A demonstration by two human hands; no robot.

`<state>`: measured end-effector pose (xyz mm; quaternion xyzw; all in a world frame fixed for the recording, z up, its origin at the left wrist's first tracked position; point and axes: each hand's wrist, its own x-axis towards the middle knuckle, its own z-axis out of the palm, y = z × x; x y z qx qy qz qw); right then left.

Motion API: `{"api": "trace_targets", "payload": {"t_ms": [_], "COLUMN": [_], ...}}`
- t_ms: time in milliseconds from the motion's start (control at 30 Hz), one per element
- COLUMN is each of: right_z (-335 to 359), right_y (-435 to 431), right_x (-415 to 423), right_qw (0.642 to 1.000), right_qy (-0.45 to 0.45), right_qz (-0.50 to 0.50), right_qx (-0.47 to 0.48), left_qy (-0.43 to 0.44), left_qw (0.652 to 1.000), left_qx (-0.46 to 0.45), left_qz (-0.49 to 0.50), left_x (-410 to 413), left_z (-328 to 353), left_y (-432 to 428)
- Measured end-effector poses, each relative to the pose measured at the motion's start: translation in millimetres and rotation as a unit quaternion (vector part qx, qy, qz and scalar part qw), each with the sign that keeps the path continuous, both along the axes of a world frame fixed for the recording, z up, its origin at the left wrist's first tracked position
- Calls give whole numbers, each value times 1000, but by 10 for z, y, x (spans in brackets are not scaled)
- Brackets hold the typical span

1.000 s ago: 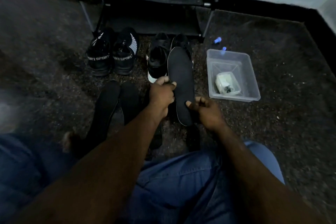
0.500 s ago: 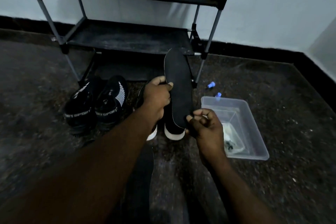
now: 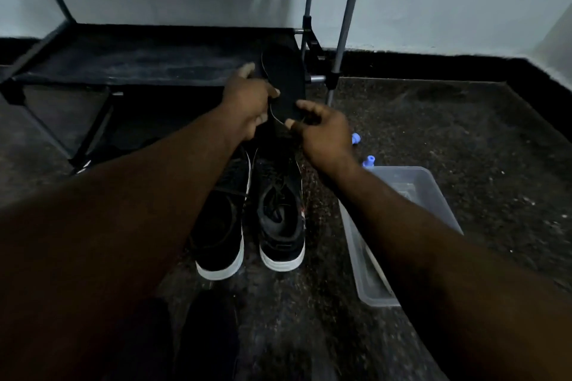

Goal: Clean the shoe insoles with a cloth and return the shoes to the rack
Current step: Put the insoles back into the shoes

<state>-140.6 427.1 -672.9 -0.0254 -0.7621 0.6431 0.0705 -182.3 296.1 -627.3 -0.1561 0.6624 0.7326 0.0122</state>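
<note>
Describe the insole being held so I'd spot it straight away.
Start at the metal-framed shoe rack and go to the right end of its lower shelf. Just in front of it, the left hand and right hand hold up a black insole. Unlike the white-soled black shoes standing beneath, it is a thin flat sheet, raised in the air.

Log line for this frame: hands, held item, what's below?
left hand: grips insole | right hand: pinches its lower end | below: black shoes on floor | step: insole not yet in shoe
</note>
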Motion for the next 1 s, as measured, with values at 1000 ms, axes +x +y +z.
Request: {"api": "trace_targets", "payload": {"t_ms": [1000], "right_z": [48], "right_y": [-264], "right_x": [-880], "right_qw": [989], "right_qy": [48], "right_qz": [-96], "right_qx": [104], "left_qy": [44], "left_qw": [999], "left_qx": [-25], "left_qz": [0], "left_x": [-406], "left_z": [-196], "left_y": [-81]}}
